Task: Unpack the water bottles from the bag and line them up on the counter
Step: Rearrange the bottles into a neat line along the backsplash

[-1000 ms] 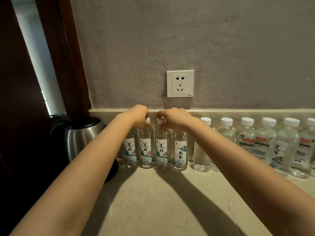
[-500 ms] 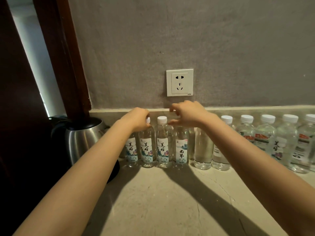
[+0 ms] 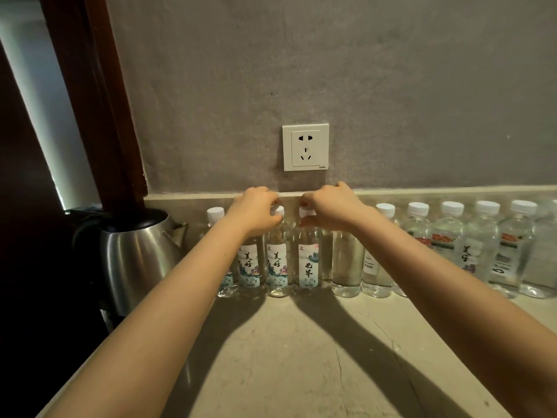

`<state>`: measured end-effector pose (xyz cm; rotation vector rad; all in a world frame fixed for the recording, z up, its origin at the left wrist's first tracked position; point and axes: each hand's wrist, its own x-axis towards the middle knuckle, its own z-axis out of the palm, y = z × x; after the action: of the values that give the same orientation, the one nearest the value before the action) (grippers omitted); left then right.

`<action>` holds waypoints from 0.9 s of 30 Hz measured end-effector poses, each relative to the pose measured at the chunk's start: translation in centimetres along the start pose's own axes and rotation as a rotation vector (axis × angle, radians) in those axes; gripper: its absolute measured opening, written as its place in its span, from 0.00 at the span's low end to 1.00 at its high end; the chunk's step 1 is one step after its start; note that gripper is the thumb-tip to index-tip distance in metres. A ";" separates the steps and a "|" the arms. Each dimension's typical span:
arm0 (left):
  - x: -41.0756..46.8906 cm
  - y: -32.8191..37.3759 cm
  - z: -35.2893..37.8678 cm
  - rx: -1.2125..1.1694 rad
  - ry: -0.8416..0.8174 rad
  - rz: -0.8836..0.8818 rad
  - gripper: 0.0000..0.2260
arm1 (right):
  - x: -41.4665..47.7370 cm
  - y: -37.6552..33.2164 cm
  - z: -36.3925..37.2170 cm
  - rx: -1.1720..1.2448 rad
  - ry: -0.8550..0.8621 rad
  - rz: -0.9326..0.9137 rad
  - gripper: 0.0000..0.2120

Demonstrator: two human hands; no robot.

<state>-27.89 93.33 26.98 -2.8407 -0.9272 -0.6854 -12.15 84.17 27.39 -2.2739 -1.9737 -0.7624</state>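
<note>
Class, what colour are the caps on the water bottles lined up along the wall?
White, seen in the head view on the bottle caps.

Both arms reach out to the row of water bottles [image 3: 449, 248] standing upright along the back of the counter [image 3: 301, 357]. Left hand [image 3: 256, 214] is closed round the white cap of one labelled bottle [image 3: 277, 267]; right hand [image 3: 331, 208] pinches the cap of the next bottle [image 3: 308, 267], just beside it. Steel kettle [image 3: 135, 254] sits left of the row. Wall socket [image 3: 305, 147] directly above the hands.
</note>
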 end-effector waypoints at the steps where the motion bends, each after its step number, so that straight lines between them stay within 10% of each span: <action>1: 0.1 0.3 0.1 -0.012 0.017 0.009 0.18 | -0.1 0.1 0.2 0.006 0.011 0.000 0.23; 12: 4.2 8.6 -1.0 -0.273 0.279 0.150 0.14 | -5.0 8.1 -3.6 0.272 0.172 0.165 0.16; 27: 6.3 18.0 2.0 0.004 -0.012 -0.189 0.12 | -8.3 15.6 -0.1 0.191 0.054 -0.152 0.19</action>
<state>-12.22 82.47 29.10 -2.7802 -1.2091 -0.6831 1.90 73.52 28.79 -1.9967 -2.1119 -0.6091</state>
